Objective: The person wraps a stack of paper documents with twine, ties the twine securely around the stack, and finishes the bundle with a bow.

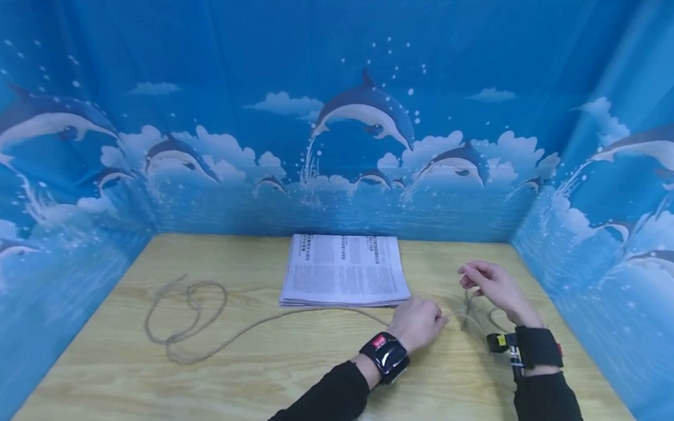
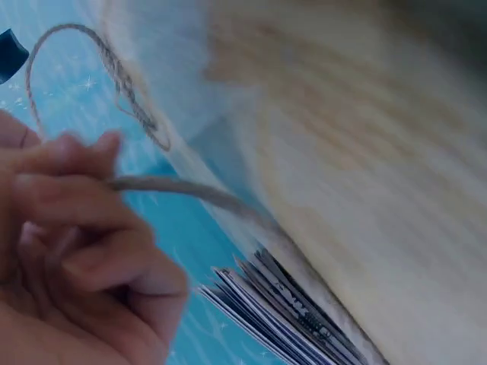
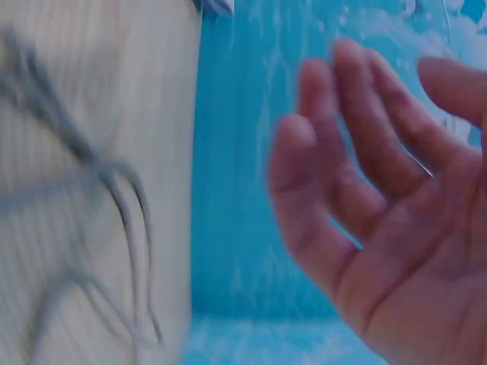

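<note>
A long thin tan rope (image 1: pixel 284 312) runs across the table. My left hand (image 1: pixel 417 322) pinches it between thumb and finger, as the left wrist view shows, and the held stretch of rope (image 2: pixel 190 188) bends away from the fingertips. Beyond that hand, the rope's right part is gathered into a looped, twisted bundle (image 3: pixel 65 129); whether it is knotted I cannot tell. Above and beside this bundle is my right hand (image 1: pixel 496 288), raised off the table. Its fingers (image 3: pixel 358 114) are loosely bent and hold nothing in the right wrist view.
Folded newspapers (image 1: pixel 347 269) lie stacked at the back middle of the wooden table (image 1: pixel 233 397), just beyond the left hand. Loose coils of the rope's other end (image 1: pixel 224 300) spread over the left side. Blue dolphin-print curtains (image 1: pixel 235 69) enclose the back and both sides.
</note>
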Available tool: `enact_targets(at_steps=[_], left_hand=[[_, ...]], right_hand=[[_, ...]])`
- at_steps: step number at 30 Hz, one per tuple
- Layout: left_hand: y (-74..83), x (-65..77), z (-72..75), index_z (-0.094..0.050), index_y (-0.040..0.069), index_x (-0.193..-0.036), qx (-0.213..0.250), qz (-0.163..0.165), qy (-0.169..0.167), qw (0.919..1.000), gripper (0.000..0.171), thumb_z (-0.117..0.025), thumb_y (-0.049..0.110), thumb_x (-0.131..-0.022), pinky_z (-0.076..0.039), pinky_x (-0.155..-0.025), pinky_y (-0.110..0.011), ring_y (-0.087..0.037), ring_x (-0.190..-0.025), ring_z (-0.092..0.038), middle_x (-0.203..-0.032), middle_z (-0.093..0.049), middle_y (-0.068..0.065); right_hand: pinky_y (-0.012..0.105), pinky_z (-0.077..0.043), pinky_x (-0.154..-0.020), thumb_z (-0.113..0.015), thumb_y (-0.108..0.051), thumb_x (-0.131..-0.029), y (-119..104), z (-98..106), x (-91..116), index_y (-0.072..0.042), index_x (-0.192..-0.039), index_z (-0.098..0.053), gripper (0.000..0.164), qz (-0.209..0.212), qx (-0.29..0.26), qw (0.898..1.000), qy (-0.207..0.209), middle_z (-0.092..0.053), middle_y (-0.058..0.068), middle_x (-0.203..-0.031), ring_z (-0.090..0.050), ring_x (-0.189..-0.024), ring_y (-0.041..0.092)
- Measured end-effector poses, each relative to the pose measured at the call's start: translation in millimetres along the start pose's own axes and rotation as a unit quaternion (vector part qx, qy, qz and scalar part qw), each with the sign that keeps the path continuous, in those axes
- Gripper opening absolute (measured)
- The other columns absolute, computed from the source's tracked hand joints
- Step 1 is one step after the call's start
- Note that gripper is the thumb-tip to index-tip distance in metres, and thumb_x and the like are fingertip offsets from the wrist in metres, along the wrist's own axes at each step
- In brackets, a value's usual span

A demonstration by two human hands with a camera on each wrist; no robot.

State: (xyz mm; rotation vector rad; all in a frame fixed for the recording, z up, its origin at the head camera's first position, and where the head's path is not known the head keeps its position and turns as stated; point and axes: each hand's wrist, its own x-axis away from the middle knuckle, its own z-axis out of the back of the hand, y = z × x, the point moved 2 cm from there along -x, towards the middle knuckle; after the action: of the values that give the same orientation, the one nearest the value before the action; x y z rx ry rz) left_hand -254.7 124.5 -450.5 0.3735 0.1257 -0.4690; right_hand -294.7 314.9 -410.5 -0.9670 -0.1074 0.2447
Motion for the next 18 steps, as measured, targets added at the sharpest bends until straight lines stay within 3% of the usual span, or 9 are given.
enact_targets(at_steps=[4, 9, 14, 18], left_hand=[[-3.4, 1.2, -3.9, -0.058, 0.023, -0.053, -0.038, 0.001, -0.033, 0.9988, 0.045, -0.065, 0.043, -0.092, -0.032, -0.043, -0.022, -0.005, -0.045, -0.042, -0.045, -0.043, 0.011], [-9.5, 9.0, -1.0, -0.050, 0.021, -0.051, -0.026, -0.033, -0.086, 0.9954, 0.048, -0.074, 0.047, -0.083, -0.030, -0.042, -0.020, -0.005, -0.044, -0.036, -0.045, -0.036, 0.012], [-25.5, 27.4, 13.0, -0.067, 0.021, -0.079, -0.030, -0.128, -0.146, 0.9805, 0.023, -0.078, 0.042, -0.081, -0.038, -0.056, -0.016, -0.003, -0.062, -0.048, -0.069, -0.057, 0.012], [-45.6, 44.0, 25.5, -0.072, 0.019, -0.104, -0.015, -0.180, -0.174, 0.9680, 0.023, -0.073, 0.034, -0.086, -0.044, -0.071, -0.014, -0.002, -0.081, -0.057, -0.096, -0.068, 0.007]], right_hand=[[0.029, -0.054, -0.074, -0.042, -0.029, -0.107, 0, 12, 9, 0.005, -0.134, -0.051, 0.044, 0.008, 0.055, 0.998, -0.033, -0.066, 0.015, -0.107, -0.066, -0.096, 0.018], [0.037, -0.054, -0.077, -0.048, -0.028, -0.104, -6, 10, 14, 0.003, -0.135, -0.050, 0.044, 0.004, 0.107, 0.990, -0.092, -0.062, 0.025, -0.121, -0.063, -0.106, 0.036], [0.043, -0.053, -0.078, -0.056, -0.025, -0.100, -7, -5, 12, 0.005, -0.133, -0.051, 0.045, -0.001, 0.108, 0.981, -0.163, -0.062, 0.025, -0.121, -0.061, -0.107, 0.033], [0.036, -0.052, -0.076, -0.062, -0.021, -0.097, -3, -10, 12, 0.005, -0.128, -0.056, 0.040, 0.021, 0.136, 0.978, -0.157, -0.067, 0.018, -0.113, -0.063, -0.103, 0.029]])
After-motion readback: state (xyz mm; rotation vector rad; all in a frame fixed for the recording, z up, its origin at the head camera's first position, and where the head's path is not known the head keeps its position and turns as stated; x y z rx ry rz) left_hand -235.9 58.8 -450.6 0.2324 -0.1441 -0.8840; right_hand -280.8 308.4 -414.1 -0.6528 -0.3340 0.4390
